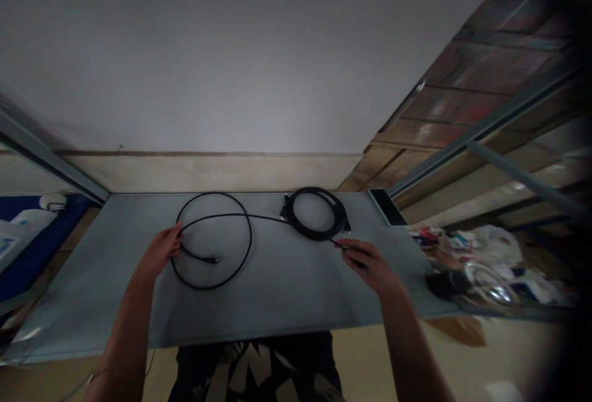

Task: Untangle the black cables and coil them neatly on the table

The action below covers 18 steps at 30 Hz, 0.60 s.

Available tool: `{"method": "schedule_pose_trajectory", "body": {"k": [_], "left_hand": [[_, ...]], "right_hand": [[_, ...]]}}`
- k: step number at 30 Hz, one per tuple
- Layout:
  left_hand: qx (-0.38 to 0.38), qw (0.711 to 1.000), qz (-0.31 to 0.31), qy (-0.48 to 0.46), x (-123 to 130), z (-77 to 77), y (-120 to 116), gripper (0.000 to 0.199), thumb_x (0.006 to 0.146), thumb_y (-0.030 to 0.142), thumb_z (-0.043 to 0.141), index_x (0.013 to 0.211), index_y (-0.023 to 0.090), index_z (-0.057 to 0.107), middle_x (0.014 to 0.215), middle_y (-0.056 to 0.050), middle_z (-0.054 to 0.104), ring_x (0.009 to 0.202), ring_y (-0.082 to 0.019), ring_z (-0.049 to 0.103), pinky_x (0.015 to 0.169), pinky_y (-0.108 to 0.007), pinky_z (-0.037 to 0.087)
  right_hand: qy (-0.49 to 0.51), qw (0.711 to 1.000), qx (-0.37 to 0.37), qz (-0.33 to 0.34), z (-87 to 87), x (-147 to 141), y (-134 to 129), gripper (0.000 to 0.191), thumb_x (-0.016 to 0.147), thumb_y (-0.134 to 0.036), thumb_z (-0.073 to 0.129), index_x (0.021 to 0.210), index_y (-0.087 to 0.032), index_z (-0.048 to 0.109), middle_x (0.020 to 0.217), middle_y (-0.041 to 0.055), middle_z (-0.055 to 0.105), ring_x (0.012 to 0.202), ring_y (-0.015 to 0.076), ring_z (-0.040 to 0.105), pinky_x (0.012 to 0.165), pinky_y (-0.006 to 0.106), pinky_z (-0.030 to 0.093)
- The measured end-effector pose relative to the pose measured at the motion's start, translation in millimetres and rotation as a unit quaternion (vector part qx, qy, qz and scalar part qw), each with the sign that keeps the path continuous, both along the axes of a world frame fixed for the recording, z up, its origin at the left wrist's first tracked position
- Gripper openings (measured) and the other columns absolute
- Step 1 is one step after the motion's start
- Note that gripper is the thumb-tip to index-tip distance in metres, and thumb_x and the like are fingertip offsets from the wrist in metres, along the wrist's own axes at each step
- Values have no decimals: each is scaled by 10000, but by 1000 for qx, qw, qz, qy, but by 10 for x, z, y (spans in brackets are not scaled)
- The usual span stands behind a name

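Observation:
A thin black cable (250,238) lies in a wide loop on the grey table, its plug (211,261) inside the loop. My left hand (167,246) pinches this cable at the loop's left side. From there a strand runs right to a tight coil of black cable (341,214), with connectors at its left and lower right edges. Just below the coil on the right, my right hand (363,259) is closed on a black cable end that leads from the coil. The tip inside the right fingers is mostly hidden.
A phone (387,207) lies at the table's back right corner. Plastic bags (494,245) and a dark cylindrical object (446,283) crowd the right end. Metal posts rise at both back corners before a white wall. At left, white items rest on a blue surface (28,272).

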State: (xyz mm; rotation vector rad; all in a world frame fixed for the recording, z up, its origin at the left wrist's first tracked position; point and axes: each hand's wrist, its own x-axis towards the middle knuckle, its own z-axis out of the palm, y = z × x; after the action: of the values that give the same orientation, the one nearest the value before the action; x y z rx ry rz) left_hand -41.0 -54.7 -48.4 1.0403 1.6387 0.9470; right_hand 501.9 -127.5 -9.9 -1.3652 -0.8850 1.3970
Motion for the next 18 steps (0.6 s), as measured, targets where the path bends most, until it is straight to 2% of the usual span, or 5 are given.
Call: {"method": "schedule_pose_trajectory", "body": {"k": [3, 8, 11, 14, 18], "left_hand": [[-1, 998, 16, -55, 185, -38, -205, 502, 721, 677, 619, 737, 179, 557, 506, 95, 346, 398, -75, 332, 393, -208, 271], [25, 998, -40, 42, 475, -52, -454, 436, 819, 611, 542, 757, 185, 613, 591, 9, 581, 494, -149, 541, 514, -278, 449], [22, 989, -116, 87, 562, -30, -532, 419, 860, 565, 491, 725, 195, 635, 656, -44, 664, 601, -200, 633, 617, -315, 508], [25, 974, -151, 169, 556, -14, -570, 376, 874, 508, 483, 773, 209, 686, 709, -66, 703, 654, -230, 662, 660, -340, 521], [90, 948, -202, 228, 493, 1, -607, 237, 826, 352, 547, 928, 248, 734, 918, -71, 751, 830, -253, 698, 801, -375, 534]], "right_hand": [[82, 986, 65, -133, -126, -66, 43, 296, 616, -259, 864, 894, -215, 773, 1118, 81, 728, 866, 161, 690, 664, 209, 578], [181, 943, 126, -249, -215, -165, 175, 337, 682, -239, 822, 1005, -190, 736, 1082, 87, 728, 1029, 163, 693, 707, 161, 605], [196, 923, 140, -299, -225, -196, 245, 273, 704, -232, 811, 957, -187, 719, 985, 67, 738, 919, 139, 715, 672, 164, 611], [168, 919, 163, -317, -232, -211, 292, 291, 722, -239, 809, 982, -187, 690, 859, 46, 738, 811, 135, 722, 661, 189, 607], [121, 915, 186, -336, -255, -199, 316, 279, 753, -280, 793, 982, -209, 651, 803, 16, 721, 753, 139, 718, 662, 230, 601]]}}
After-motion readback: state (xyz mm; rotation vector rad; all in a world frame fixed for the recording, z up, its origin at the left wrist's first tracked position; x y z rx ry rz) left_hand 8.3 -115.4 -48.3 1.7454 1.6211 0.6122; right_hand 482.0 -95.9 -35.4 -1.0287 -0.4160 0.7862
